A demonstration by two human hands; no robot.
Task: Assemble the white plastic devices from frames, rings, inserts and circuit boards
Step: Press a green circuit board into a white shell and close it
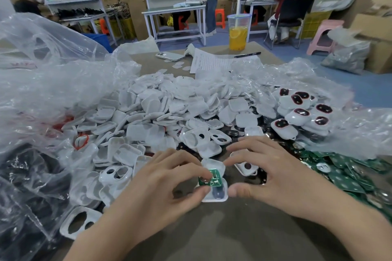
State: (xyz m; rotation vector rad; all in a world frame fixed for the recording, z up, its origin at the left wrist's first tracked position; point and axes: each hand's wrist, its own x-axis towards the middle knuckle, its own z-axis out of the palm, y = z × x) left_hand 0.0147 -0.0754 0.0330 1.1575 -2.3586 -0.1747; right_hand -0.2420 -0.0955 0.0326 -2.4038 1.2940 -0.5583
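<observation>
A white plastic frame [214, 197] lies on the brown table between my hands, with a green circuit board [211, 178] resting tilted in it and a dark insert showing below the board. My left hand [169, 178] pinches the board and the frame's left side with thumb and forefinger. My right hand [269, 171] grips the frame's right side, thumb at its lower corner and fingertips at its top edge. A large pile of white shells [161, 112] lies behind. Loose green boards [350, 178] spread at the right. Finished devices with dark oval inserts [301, 112] are stacked at the back right.
Clear plastic bags [53, 82] rise on the left and right. Black parts sit in a bag [27, 176] at the lower left. A phone [169, 56], a sheet of paper [210, 62], a pen [247, 55] and a cup of orange drink [238, 32] stand at the table's far end. People work at benches beyond.
</observation>
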